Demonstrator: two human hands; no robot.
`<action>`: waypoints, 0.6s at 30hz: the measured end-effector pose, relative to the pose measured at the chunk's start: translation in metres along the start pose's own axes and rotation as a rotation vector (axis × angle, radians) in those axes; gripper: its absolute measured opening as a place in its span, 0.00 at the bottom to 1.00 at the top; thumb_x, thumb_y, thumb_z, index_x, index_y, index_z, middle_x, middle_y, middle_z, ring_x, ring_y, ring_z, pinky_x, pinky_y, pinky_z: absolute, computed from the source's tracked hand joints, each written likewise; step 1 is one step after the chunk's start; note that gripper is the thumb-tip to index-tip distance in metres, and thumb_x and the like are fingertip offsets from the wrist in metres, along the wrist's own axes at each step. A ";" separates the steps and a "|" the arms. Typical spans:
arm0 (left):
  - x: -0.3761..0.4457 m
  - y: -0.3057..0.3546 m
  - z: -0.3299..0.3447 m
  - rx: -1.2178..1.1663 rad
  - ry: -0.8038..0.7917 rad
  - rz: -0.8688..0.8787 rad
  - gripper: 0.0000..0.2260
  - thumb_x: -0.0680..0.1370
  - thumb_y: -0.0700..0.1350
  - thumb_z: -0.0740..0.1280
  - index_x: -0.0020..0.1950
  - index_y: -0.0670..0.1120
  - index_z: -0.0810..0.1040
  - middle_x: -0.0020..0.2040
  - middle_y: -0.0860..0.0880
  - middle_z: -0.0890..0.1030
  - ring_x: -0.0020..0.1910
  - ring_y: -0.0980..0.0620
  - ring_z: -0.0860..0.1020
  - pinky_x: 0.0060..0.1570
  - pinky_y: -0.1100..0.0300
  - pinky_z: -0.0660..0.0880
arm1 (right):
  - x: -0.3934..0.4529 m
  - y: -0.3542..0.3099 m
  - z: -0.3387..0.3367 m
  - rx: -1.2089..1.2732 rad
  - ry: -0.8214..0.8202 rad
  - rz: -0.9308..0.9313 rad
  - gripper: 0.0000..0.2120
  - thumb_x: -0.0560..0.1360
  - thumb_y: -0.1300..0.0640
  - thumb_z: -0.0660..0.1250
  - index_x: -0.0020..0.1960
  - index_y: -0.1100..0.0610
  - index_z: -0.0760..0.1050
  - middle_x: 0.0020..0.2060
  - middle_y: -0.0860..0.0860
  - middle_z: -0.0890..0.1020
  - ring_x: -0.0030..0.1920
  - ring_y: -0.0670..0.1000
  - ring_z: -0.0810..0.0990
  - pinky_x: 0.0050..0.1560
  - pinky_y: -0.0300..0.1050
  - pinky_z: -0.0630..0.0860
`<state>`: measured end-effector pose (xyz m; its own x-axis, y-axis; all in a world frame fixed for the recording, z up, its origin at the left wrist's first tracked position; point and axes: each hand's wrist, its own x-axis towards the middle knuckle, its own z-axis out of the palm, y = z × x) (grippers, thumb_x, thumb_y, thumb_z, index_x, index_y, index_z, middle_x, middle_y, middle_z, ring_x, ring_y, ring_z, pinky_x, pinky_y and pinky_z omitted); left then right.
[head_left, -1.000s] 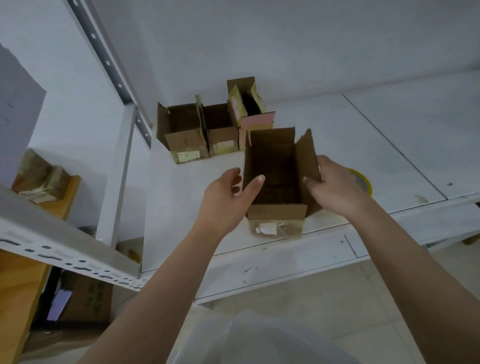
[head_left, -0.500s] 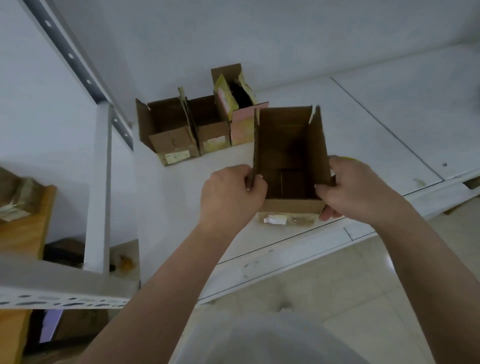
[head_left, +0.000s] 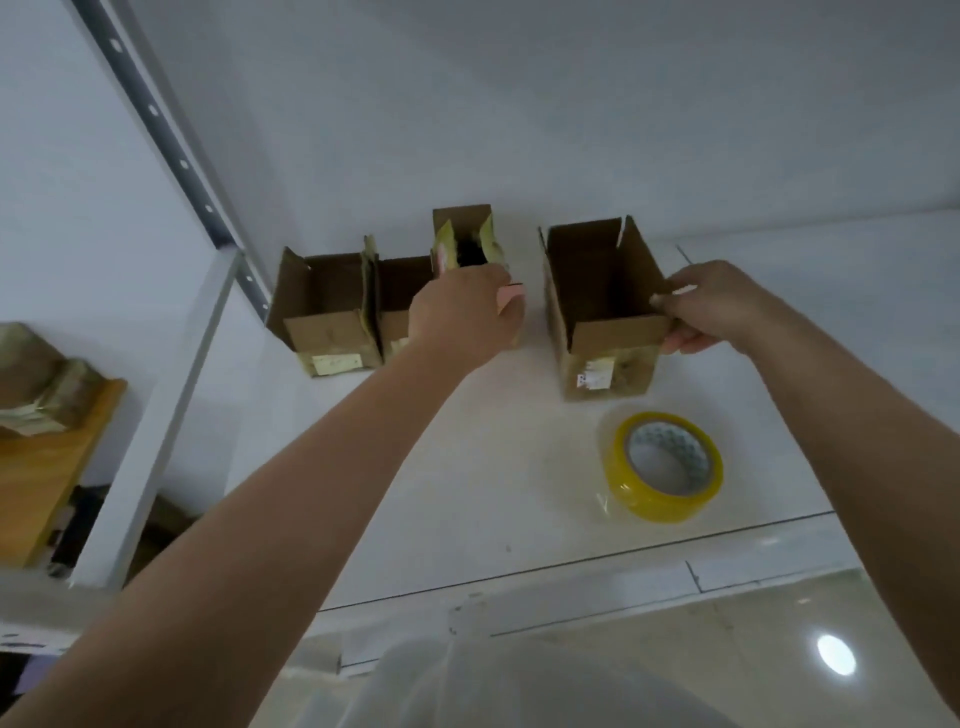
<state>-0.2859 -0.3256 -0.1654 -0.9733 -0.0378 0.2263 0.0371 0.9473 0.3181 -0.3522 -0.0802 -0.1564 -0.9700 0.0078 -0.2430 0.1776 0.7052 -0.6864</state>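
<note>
Held box: one brown open box, upright on the counter, standing apart to the right of a row of three.
Right hand: the right hand pinches the open box's right wall, thumb on the top edge, fingers outside.
Left hand: the left hand lies over the front of the pink box; its fingers are hidden, so a grip cannot be told.
Row: the pink box at the right end, then two brown boxes, all open and side by side.
Boxes in all: four.
Tape: one yellow tape roll, flat on the counter, near the open box's front, not touching.
</note>
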 end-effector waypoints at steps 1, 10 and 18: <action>0.005 -0.003 0.006 0.040 -0.017 -0.016 0.15 0.80 0.54 0.60 0.64 0.51 0.76 0.53 0.49 0.81 0.53 0.45 0.79 0.42 0.57 0.73 | 0.008 0.004 0.001 0.002 -0.014 0.026 0.11 0.81 0.54 0.63 0.56 0.62 0.74 0.38 0.64 0.83 0.37 0.57 0.85 0.43 0.53 0.83; 0.034 -0.021 0.044 0.408 -0.040 -0.104 0.17 0.78 0.45 0.67 0.67 0.52 0.73 0.74 0.44 0.65 0.76 0.40 0.54 0.73 0.35 0.50 | 0.038 0.001 0.007 -0.018 -0.026 -0.018 0.06 0.77 0.63 0.59 0.47 0.55 0.74 0.35 0.60 0.84 0.30 0.56 0.85 0.30 0.44 0.81; 0.037 -0.022 0.045 0.447 0.077 -0.182 0.11 0.79 0.47 0.66 0.58 0.59 0.81 0.71 0.48 0.70 0.74 0.41 0.57 0.73 0.35 0.46 | 0.063 -0.030 0.025 0.096 -0.019 -0.114 0.07 0.81 0.54 0.61 0.52 0.56 0.75 0.40 0.58 0.82 0.37 0.56 0.83 0.47 0.52 0.82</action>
<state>-0.3326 -0.3333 -0.2059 -0.9347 -0.2234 0.2766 -0.2498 0.9662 -0.0638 -0.4143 -0.1182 -0.1683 -0.9816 -0.0825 -0.1723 0.0826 0.6299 -0.7723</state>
